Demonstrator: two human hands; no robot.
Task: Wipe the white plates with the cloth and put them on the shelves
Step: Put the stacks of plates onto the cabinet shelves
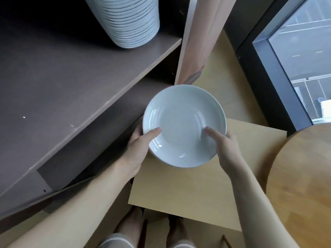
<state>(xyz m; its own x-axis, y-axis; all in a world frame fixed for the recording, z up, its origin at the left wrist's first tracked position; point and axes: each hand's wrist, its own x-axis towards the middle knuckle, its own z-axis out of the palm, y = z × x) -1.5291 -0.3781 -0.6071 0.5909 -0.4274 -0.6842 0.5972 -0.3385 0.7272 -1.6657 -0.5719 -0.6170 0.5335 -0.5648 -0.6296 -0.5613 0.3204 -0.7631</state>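
Observation:
A white plate (182,120) is held face up in mid-air in front of the shelves. My left hand (138,149) grips its left rim, thumb on top and fingers hidden underneath. My right hand (225,151) grips the right rim the same way, thumb lying on the plate's inner slope. A tall stack of white plates (130,20) stands on the upper grey-brown shelf (71,77). A lower shelf (114,126) lies just left of the held plate. No cloth is in view.
A pale wooden panel (195,42) stands upright behind the plate. Under my hands is a light square board (197,190). A round wooden table (304,185) sits at the right, with a window (300,59) beyond it. My feet show below.

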